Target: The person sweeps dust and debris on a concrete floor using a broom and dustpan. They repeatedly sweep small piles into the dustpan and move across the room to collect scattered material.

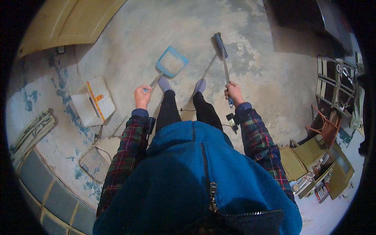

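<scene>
My left hand (142, 96) is closed around the handle of a blue-rimmed dustpan (185, 62). The pan lies ahead of my left foot, and its middle looks pale or see-through. In my right hand (234, 93) is the long handle of a broom (221, 44), with the handle's blue end showing below my fist. The broom's dark head is to the right of the dustpan, apart from it, and casts a shadow beside it. Whether the bristles touch the floor I cannot tell.
A white foam box (101, 101) with orange tape stands at left, above a wire grid (94, 164). A yellowish panel (67, 23) is at upper left. At right are a metal rack (335, 82), a brown stool (330, 126) and an open wooden cabinet (314, 152). A thin cord (188, 110) shows between my legs.
</scene>
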Tool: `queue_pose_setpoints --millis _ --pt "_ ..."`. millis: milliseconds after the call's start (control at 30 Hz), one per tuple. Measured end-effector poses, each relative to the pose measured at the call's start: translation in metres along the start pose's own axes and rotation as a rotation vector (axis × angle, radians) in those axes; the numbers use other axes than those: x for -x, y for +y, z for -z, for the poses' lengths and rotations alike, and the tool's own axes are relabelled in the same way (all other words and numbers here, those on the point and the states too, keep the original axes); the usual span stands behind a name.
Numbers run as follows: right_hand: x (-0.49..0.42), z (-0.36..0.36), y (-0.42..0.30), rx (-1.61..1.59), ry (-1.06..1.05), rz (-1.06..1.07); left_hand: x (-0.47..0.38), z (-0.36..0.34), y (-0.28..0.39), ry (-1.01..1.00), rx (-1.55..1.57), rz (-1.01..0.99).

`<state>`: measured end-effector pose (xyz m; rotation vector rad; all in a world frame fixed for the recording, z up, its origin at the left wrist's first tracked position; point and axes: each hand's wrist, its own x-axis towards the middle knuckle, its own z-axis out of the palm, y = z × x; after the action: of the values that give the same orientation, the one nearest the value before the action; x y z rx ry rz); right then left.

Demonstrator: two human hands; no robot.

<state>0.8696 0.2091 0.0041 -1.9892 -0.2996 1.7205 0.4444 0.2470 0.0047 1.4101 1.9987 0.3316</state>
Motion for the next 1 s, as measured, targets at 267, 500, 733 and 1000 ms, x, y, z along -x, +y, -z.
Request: queue_pose_setpoints --millis 267,500,733,1000 --pt "0.046 -0.133 0.011 0.273 -0.190 -0.058 -0.017 0.034 -0.033 0.011 0.140 0.077" --pt "0.047 -0.175 -0.033 0.251 -0.145 -0.040 -0.033 0.084 -0.088 0.118 0.059 0.002" --pt "-0.059 -0.234 -0.102 0.293 -0.064 0.129 -0.038 0.139 -0.136 0.123 0.121 0.168" --pt "0.013 -0.319 -0.031 0.649 -0.187 0.108 -0.061 0.165 -0.175 0.134 0.122 0.174"
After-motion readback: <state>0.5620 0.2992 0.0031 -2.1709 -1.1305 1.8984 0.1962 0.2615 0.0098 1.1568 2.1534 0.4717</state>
